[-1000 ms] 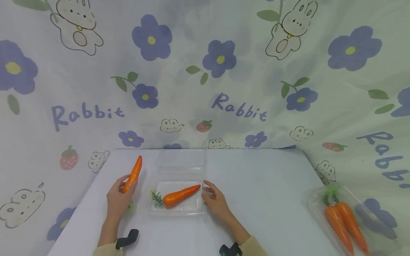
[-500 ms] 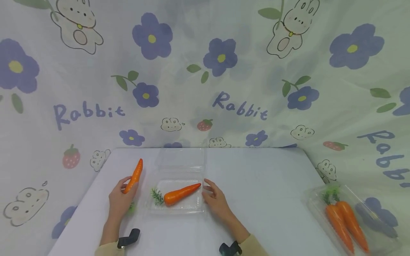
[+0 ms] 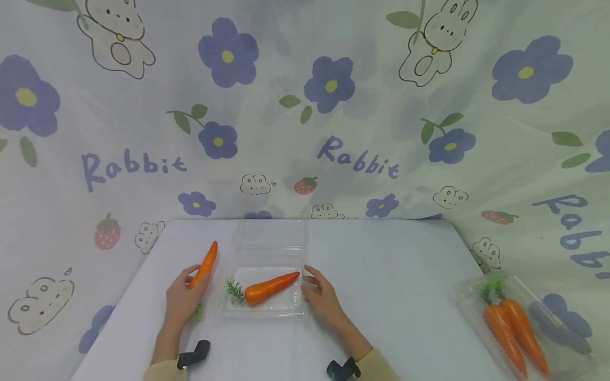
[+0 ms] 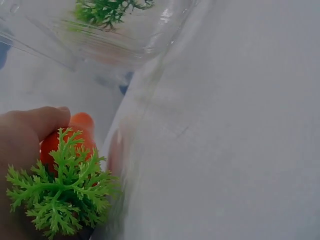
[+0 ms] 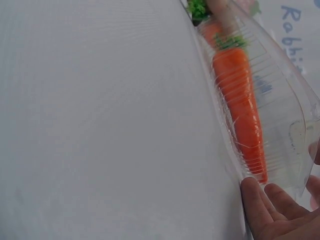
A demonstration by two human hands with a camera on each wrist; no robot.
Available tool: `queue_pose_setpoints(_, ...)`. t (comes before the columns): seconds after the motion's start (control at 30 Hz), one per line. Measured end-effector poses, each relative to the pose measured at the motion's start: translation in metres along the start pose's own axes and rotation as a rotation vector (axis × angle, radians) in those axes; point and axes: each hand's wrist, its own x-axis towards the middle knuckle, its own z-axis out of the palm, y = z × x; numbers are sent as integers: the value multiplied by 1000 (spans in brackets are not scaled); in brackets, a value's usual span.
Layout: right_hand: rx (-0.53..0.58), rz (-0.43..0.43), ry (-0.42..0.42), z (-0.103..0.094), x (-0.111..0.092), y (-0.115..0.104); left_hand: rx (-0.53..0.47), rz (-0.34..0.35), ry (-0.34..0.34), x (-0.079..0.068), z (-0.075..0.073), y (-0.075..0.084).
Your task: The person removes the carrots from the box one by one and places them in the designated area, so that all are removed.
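My left hand (image 3: 186,296) grips an orange carrot (image 3: 207,264) by its thick end, the tip pointing up and away. The carrot's green leafy top (image 4: 62,190) sticks out toward the left wrist camera. To the right of this hand lies a clear plastic box (image 3: 290,313) with its lid (image 3: 271,233) folded back. A second carrot (image 3: 269,288) rests inside, leaves to the left and tip to the right. My right hand (image 3: 326,304) is at the box's right end, its fingertips (image 5: 252,192) against the wall with fingers loosely extended.
At the right edge of the white table (image 3: 381,275) stands another clear plastic box (image 3: 567,338), tilted in view. Two carrots (image 3: 519,333) with green tops lie in it. A printed cloth (image 3: 267,106) with flowers and rabbits hangs behind the table.
My left hand has moved slightly right with its carrot, closer to the box, and the carrot tip has come lower. My right hand stays at the box's end.
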Motion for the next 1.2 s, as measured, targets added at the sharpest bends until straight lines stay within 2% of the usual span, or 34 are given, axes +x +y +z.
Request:
queue_pose_setpoints(0.37,27,-26,-17,-3,3,-4,55,40,-5,0,1,8)
queue_pose_setpoints(0.6,20,-20,-14,-2,1,0,103,22,-52,0,4,5)
queue_pose_setpoints(0.87,23,-35,-9,-3,4,-1,117,28,-48,3,4,11)
queue_pose_setpoints(1.07,20,-36,-4,-2,5,1,117,-4,-77,3,2,13)
queue_pose_setpoints(1.2,15,-24,-2,0,3,3,118,-11,-52,1,2,11)
